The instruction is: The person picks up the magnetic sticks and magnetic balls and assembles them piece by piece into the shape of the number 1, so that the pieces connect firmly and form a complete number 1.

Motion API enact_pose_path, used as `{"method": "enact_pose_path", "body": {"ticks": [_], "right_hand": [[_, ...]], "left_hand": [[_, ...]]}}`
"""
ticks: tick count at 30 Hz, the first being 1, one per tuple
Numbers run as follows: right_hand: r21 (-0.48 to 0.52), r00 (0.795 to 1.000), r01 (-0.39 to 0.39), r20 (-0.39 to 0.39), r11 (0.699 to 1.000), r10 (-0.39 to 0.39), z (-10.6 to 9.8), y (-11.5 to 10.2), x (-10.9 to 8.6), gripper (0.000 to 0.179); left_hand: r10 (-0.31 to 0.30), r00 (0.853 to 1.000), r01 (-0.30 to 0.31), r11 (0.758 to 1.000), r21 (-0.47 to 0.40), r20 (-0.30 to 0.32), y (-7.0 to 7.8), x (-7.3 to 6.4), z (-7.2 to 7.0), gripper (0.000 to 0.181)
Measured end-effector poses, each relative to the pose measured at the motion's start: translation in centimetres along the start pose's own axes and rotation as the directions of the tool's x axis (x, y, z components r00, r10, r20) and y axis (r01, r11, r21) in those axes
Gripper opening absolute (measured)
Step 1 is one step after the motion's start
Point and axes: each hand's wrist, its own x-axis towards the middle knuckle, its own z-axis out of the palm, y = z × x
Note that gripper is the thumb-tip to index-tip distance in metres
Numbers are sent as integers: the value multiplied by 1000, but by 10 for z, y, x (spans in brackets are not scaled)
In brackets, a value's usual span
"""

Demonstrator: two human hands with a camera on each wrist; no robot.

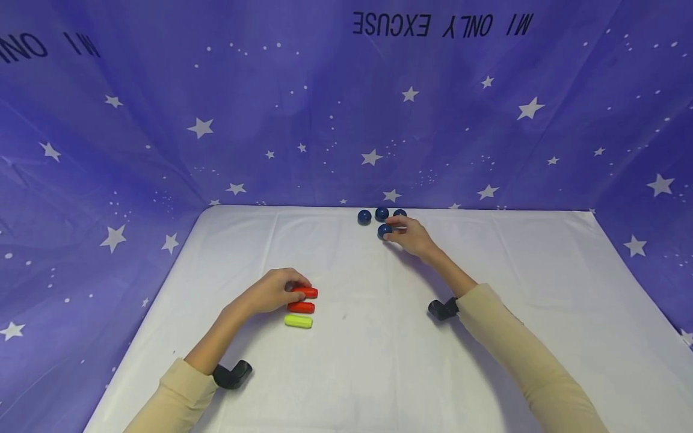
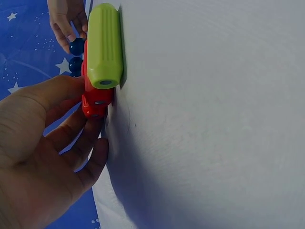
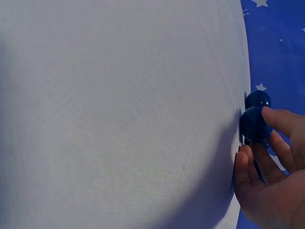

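Observation:
Near the back of the table, my right hand pinches a dark blue ball between thumb and fingers, as the right wrist view also shows. Three more blue balls sit just behind it: one on the left, a middle one and one partly covered by the fingers. On the left side, my left hand holds the left end of the farthest red ridged stick. Nearer lie a second red stick and a yellow-green stick, roughly parallel. In the left wrist view, the yellow-green stick partly hides the red ones.
A white cloth covers the table. Blue-purple curtains with white stars hang behind it and at both sides. Each wrist carries a black camera mount, one left and one right, close above the cloth.

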Motion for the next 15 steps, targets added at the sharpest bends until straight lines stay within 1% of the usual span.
{"method": "enact_pose_path", "body": {"ticks": [9, 10, 12, 15], "right_hand": [[-14, 1000, -10, -4, 1000, 10, 0, 1, 0, 41], [-14, 1000, -9, -5, 1000, 9, 0, 1, 0, 41], [-14, 1000, -8, -3, 1000, 8, 0, 1, 0, 41], [-18, 1000, -8, -5, 1000, 8, -1, 2, 0, 41]], "left_hand": [[-16, 1000, 16, 1000, 4, 10, 2, 1, 0, 21], [-23, 1000, 23, 1000, 1, 10, 2, 1, 0, 21], [-16, 1000, 16, 1000, 0, 10, 2, 1, 0, 21], [-22, 1000, 22, 1000, -17, 9, 2, 1, -1, 21]]}}
